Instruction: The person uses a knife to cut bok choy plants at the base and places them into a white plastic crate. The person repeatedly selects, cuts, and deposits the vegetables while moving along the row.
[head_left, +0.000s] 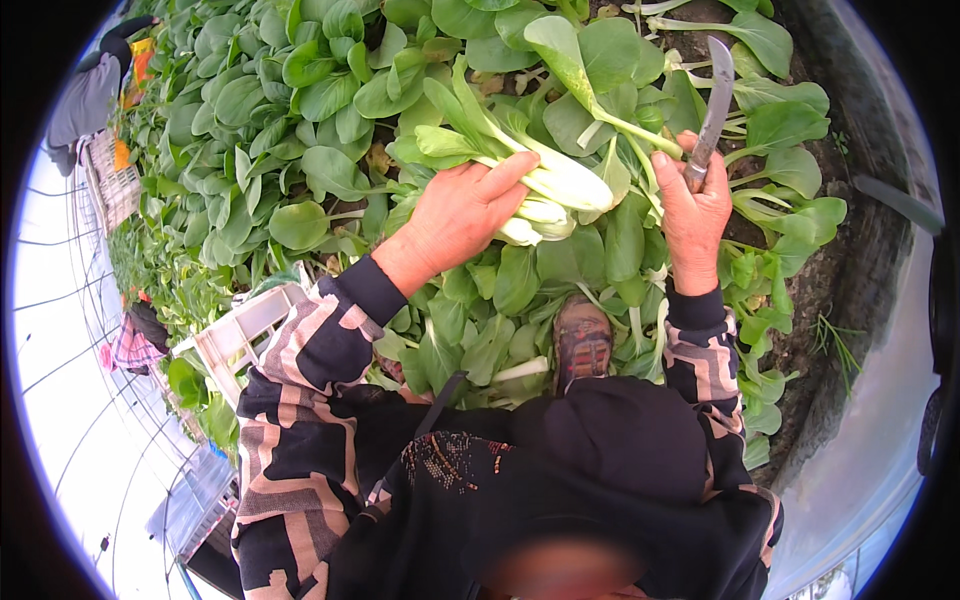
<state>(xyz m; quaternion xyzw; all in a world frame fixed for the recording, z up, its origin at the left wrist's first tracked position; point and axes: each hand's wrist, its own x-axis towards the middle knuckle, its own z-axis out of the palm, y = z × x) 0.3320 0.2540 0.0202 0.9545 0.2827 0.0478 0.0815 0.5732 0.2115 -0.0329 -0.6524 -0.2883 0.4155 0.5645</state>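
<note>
My left hand (469, 217) grips a few heads of bok choy (562, 176), their pale stem bases pointing right and their leaves up and left. In my right hand (694, 195) is a knife with a curved metal blade (718, 90), its tip pointing up and away. Between the thumb and fingers of that same hand is the stalk of a loose bok choy leaf (574, 67), partly yellowed. The knife's handle is mostly hidden in my palm. Blade and bok choy heads are apart.
Growing bok choy (247, 105) fills the bed ahead and left. Cut leaves (517, 277) lie around my shoe (583, 341). A white plastic crate (244, 330) stands at my left. Plastic sheeting (847, 435) borders the soil at right. Two other people (86, 97) are farther left, near another crate (111, 176).
</note>
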